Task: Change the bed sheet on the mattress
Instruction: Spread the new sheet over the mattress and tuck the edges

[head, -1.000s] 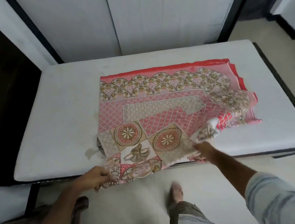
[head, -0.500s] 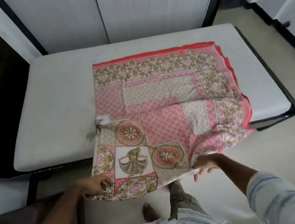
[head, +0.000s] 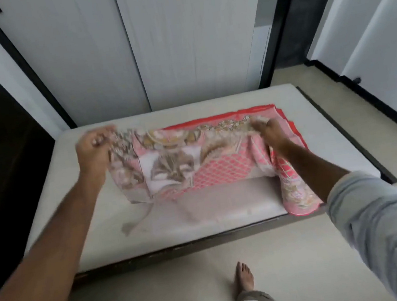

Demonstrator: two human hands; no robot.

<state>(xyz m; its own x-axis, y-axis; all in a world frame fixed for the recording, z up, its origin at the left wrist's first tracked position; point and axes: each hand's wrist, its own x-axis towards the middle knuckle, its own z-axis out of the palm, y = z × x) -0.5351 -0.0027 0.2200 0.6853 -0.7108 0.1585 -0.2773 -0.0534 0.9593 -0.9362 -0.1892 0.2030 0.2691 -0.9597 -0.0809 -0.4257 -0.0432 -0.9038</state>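
A pink and red patterned bed sheet [head: 194, 165], still partly folded, is lifted above the middle of a bare white mattress [head: 55, 193], so spreading and tucking appear left to do. The left hand [head: 92, 150] and right hand [head: 268, 130] each grip a bunched top edge, fingers curled round the cloth.

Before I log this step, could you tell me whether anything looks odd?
The sheet is still bunched and folded, one end drooping off the mattress front edge; a greyish stain marks the mattress front left.
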